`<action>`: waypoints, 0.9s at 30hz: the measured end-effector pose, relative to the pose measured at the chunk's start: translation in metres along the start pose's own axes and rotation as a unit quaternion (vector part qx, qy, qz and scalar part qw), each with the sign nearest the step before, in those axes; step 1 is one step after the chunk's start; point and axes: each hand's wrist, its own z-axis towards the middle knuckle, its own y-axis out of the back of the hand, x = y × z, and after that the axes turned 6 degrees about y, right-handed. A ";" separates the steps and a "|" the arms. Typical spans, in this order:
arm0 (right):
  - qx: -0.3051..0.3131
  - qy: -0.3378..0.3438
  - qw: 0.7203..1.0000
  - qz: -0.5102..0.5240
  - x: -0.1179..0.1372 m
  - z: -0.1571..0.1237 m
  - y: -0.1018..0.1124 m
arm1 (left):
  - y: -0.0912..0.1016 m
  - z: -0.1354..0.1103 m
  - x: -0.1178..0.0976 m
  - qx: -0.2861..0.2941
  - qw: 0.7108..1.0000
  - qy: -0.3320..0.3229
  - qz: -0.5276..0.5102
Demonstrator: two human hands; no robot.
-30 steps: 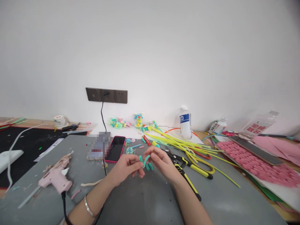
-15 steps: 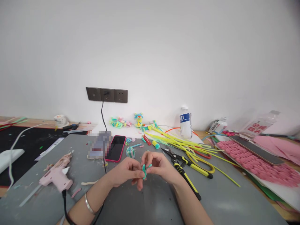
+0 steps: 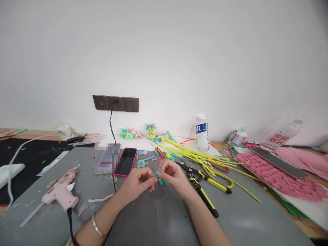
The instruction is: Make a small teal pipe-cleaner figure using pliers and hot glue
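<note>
A small bent piece of teal pipe cleaner [image 3: 161, 182] is pinched between both hands above the grey mat [image 3: 156, 218]. My left hand [image 3: 140, 182] grips its left end with thumb and forefinger. My right hand [image 3: 173, 175] closes on the other end, and part of the piece hangs below those fingers. Just beyond my left hand lies a teal and white pipe-cleaner bundle [image 3: 141, 164]. Close to my right hand are a yellow and teal roll [image 3: 169, 156] and black-and-yellow pliers [image 3: 201, 191].
Left on the mat rests a pink glue gun [image 3: 60, 194] with its cord. A phone [image 3: 126, 161] lies behind my left hand. Yellow-green pipe cleaners [image 3: 194, 155] spread to the right, near a bottle [image 3: 202, 135]. Pink knitting [image 3: 279, 176] sits far right; pipe-cleaner figures [image 3: 151, 131] stand by the wall.
Both hands have turned and risen slightly. The teal piece, upright between the fingertips before, now lies more sideways, with its ends hanging under my right fingers.
</note>
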 end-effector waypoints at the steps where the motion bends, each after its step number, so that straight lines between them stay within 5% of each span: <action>1: -0.004 -0.007 1.000 -0.008 0.000 0.000 0.000 | 0.001 0.000 0.000 -0.007 1.000 -0.008 0.026; 8: -0.019 -0.022 0.998 -0.049 -0.004 0.001 0.003 | 0.002 -0.002 0.001 0.001 0.991 -0.027 0.130; 15: 0.029 -0.074 0.997 -0.003 -0.004 0.001 0.006 | 0.004 -0.004 -0.001 0.021 0.975 -0.083 0.204; 23: 0.154 -0.231 0.953 0.121 0.001 -0.006 0.014 | 0.004 -0.008 -0.004 0.154 0.966 -0.090 0.187; 27: 0.048 -0.161 0.981 0.095 -0.007 -0.002 0.007 | 0.003 -0.007 -0.004 0.092 0.974 -0.084 0.188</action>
